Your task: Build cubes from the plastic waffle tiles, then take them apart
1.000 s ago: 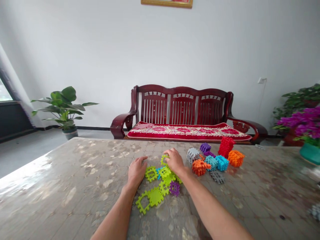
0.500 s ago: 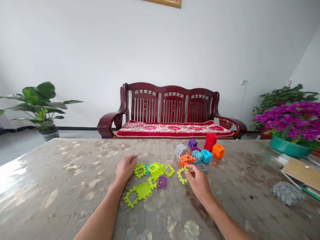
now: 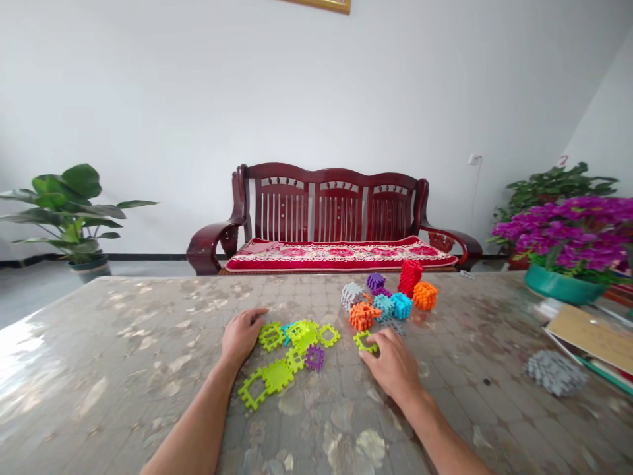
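My right hand pinches a lime-green toothed square building piece with a hollow middle, low over the table. My left hand lies on the table with its index finger stretched out and nothing visible in it. Just right of it is a lime-green windowed piece. Several more lime-green pieces lie linked or overlapping, among them a solid square and a hollow frame. A purple windowed piece touches this group, and a bit of light blue shows behind.
Beyond my right hand stand stacks of pieces: orange, grey, light blue, red and purple. A grey stack, a cardboard-coloured folder and a teal flower bowl occupy the right side.
The green piece in my right hand has tipped from facing me to lying flatter, and the hand has turned over it. My left hand stays by the green pieces; the view has shifted slightly.
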The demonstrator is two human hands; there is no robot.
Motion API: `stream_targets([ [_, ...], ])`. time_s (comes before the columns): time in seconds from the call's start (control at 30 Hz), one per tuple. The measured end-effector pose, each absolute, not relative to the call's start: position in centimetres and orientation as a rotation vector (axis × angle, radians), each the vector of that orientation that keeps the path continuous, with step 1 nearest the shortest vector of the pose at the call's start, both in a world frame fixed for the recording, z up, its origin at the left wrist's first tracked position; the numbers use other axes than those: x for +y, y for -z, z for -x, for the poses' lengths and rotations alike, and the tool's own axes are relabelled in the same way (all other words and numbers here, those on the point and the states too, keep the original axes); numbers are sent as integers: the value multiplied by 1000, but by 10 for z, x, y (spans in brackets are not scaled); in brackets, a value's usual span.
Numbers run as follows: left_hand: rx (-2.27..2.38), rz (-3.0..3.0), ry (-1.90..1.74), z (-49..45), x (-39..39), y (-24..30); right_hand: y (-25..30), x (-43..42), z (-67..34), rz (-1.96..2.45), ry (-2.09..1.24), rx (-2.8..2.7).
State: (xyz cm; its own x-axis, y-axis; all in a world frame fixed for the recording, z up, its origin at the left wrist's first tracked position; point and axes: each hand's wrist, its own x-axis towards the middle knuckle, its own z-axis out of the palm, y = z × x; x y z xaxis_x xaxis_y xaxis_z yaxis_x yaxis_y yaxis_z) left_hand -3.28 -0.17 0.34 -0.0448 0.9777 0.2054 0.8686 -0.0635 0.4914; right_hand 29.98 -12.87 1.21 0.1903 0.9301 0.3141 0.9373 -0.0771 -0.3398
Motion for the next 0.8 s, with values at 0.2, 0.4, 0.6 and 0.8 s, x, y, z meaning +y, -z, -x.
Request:
stream_targets([
  [0.2, 1985, -2000, -755, 33, -2, -3, -11, -126, -306, 2041, 34, -1713],
  [0.4, 1990, -1995, -723, 32, -3, -4, -7, -122, -310, 2030, 38, -1685],
  [0.6, 1992, -2003, -719, 33, 0, -3, -3, -118, -313, 2000, 33, -1685],
  [0.8, 1999, -2007, -723, 33, 0, -1, -4, -115, -313, 2014, 8, -1679],
])
